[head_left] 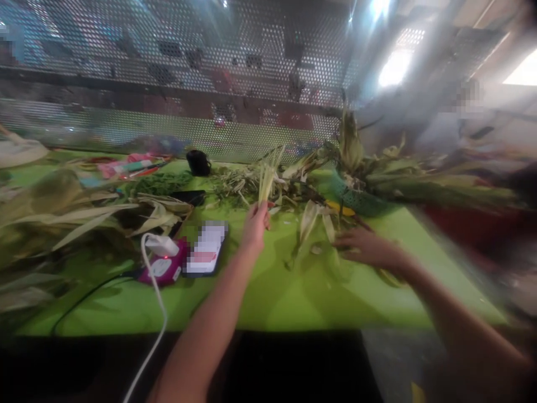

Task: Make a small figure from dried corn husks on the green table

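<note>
My left hand point(255, 226) is closed round a small bunch of pale green leaf strips point(267, 178) that stand upright above it. My right hand point(366, 246) lies low over a corn husk point(312, 224) on the bright green table cover point(272, 291); its fingers are smeared by motion, so whether they grip anything is unclear. More husks and leaves point(377, 173) are heaped just beyond both hands.
A big pile of husks point(75, 218) fills the left side. A phone point(205, 249), a magenta device point(165, 266) with a white plug and cable point(155, 302), a black cup point(198, 162) and a green mesh basket point(356, 198) lie on the table. A perforated metal screen point(188, 67) stands behind.
</note>
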The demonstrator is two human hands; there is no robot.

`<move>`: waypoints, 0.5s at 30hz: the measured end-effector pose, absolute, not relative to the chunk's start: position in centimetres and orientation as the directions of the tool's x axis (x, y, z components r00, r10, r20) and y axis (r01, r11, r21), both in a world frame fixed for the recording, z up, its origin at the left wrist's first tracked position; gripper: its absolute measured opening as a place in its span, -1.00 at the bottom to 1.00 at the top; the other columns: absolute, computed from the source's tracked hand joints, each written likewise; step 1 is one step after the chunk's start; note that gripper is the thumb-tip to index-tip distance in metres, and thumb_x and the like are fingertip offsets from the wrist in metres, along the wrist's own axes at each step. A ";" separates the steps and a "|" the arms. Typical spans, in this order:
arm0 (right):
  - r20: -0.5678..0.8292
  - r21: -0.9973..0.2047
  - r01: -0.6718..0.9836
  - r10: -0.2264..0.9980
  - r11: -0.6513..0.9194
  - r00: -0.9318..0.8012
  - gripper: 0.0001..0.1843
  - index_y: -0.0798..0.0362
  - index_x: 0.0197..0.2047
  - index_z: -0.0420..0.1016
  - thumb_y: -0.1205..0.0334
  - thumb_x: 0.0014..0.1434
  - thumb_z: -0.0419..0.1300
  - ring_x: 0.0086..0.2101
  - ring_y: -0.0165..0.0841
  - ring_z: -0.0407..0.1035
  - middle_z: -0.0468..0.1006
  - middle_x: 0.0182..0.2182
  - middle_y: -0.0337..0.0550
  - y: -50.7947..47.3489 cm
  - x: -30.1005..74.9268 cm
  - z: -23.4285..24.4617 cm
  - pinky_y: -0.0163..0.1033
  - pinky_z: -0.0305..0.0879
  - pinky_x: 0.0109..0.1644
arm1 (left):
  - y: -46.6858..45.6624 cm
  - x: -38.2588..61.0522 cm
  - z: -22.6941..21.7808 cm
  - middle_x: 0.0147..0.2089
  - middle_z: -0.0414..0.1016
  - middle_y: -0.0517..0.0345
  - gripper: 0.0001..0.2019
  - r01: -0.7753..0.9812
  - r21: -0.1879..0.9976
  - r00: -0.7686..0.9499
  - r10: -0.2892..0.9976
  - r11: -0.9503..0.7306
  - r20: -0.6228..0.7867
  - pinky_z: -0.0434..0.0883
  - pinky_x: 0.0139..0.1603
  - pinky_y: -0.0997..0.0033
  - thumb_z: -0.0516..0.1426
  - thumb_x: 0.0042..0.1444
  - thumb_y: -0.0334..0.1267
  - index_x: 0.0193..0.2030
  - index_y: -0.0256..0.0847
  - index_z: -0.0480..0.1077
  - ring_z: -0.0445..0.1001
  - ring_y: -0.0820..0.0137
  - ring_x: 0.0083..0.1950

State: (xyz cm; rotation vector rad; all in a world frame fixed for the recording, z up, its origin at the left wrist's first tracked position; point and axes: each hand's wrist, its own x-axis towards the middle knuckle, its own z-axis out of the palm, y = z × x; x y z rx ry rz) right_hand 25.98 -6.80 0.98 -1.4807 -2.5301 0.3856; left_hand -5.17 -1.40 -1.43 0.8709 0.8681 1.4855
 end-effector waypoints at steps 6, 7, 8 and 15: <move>-0.086 -0.179 0.808 0.809 0.561 -0.581 -0.32 -0.07 0.39 0.12 0.04 0.24 0.11 0.19 -0.01 0.23 0.29 0.28 0.03 -3.5 19.8 -1.1 0.07 0.14 0.24 | -1.2 -5.3 -1.6 -0.64 -0.03 0.40 -0.73 -0.427 0.902 -0.098 0.995 -0.070 0.031 0.01 -0.64 0.58 0.20 0.08 -0.04 -0.34 -0.26 0.41 -0.07 0.63 -0.65; -0.081 -0.167 0.824 0.825 0.542 -0.559 -0.31 -0.06 0.40 0.10 0.07 0.24 0.11 0.19 -0.01 0.24 0.33 0.25 0.02 -2.3 18.5 -1.2 0.07 0.14 0.23 | -1.1 -5.4 -1.6 -0.64 -0.03 0.40 -0.73 -0.422 0.904 -0.095 0.995 -0.064 0.027 0.02 -0.64 0.58 0.20 0.08 -0.05 -0.33 -0.26 0.42 -0.07 0.63 -0.66; -0.087 -0.162 0.838 0.838 0.521 -0.538 -0.29 -0.05 0.42 0.05 0.10 0.24 0.10 0.18 -0.01 0.24 0.33 0.25 0.01 -1.1 17.4 -1.2 0.07 0.15 0.23 | -1.1 -5.4 -1.6 -0.64 -0.03 0.41 -0.72 -0.417 0.907 -0.090 0.996 -0.060 0.025 0.03 -0.64 0.58 0.20 0.08 -0.04 -0.33 -0.26 0.42 -0.06 0.63 -0.66; 0.060 -0.200 0.855 0.877 0.479 -0.477 -0.30 0.14 0.42 0.03 0.24 0.26 0.07 0.17 -0.14 0.28 0.31 0.26 0.07 1.5 16.5 -0.9 -0.16 0.17 0.23 | -1.1 -5.4 -1.7 -0.63 0.00 0.40 -0.72 -0.422 0.905 -0.062 0.998 -0.057 0.034 0.04 -0.63 0.59 0.20 0.08 -0.04 -0.30 -0.26 0.44 -0.04 0.64 -0.65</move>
